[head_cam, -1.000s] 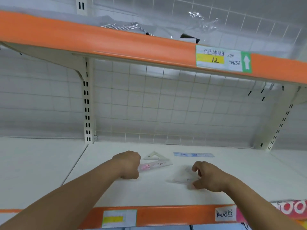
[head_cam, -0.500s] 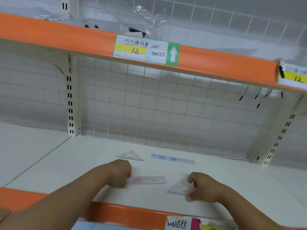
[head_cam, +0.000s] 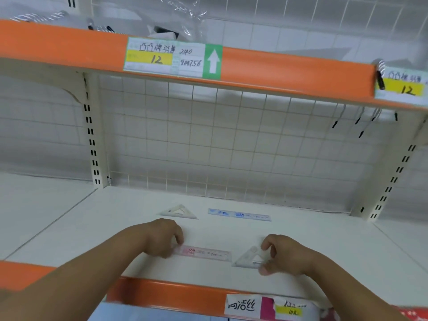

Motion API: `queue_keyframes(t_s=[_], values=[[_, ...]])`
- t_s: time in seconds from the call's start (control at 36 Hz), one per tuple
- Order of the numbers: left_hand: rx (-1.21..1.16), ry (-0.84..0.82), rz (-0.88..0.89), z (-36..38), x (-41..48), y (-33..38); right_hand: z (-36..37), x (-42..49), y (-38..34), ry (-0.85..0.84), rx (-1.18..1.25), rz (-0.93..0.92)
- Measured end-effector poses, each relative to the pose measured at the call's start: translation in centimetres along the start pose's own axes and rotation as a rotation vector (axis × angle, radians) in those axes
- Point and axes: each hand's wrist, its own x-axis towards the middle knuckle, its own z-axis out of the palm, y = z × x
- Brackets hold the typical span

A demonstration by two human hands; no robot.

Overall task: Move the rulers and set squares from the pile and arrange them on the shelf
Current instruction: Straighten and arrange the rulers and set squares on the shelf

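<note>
Both pieces have come forward since 1 second ago: the pink ruler (head_cam: 203, 252) lay close against the rear set square (head_cam: 179, 212) then, and now lies well in front of it, flat on the shelf (head_cam: 335, 246) near the front edge. My left grip (head_cam: 162, 239) has its fingers curled down on the ruler's left end, pinching it. My right grip (head_cam: 284, 256) is curled round the right corner of the clear set square (head_cam: 249, 259), thumb at the near edge and fingers at the far one.

The ruler's long axis runs left to right, reaching away from my left grip toward the right one. Its free end stops just beside the set square's left tip; I cannot tell whether they touch. Behind, the blue ruler (head_cam: 238, 214) lies roughly parallel, beside the rear set square, which makes 2 rows of 2.

I judge that little is left but letting go, so each piece should sit square to the front edge. Lifting the fingers straight up should keep the light plastic from skidding.
</note>
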Motion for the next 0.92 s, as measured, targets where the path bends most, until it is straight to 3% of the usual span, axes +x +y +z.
queue_keyframes(t_s=[0.53,0.92], values=[[-0.037,-0.041,-0.212,0.1,-2.8,-5.6,0.3,-0.1,-2.1,0.026,-0.132,0.075],[-0.027,-0.023,-0.234,0.6,-2.8,-6.2,-0.1,-0.4,-2.5,0.063,-0.262,0.044]])
